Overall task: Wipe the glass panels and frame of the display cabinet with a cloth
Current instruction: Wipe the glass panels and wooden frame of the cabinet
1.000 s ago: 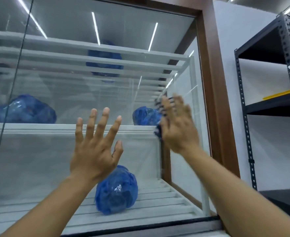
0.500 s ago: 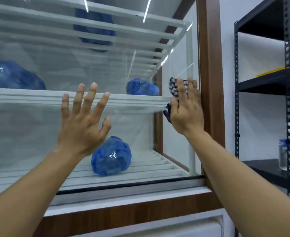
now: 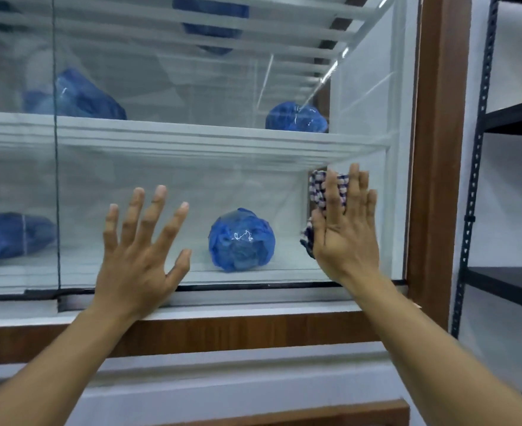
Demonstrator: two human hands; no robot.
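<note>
- Low on the right of the glass panel point(image 3: 192, 195), the right hand point(image 3: 345, 235), fingers straight, presses the checked cloth point(image 3: 317, 192); the wooden frame point(image 3: 434, 179) stands just rightward.
- The left hand point(image 3: 139, 253) is splayed, empty and farther off.

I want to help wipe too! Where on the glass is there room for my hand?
Bare glass lies between the left hand and the dark seam, and between both hands, in front of the blue bundle. It is crowded by the wooden frame, where the right hand presses the cloth.
</note>
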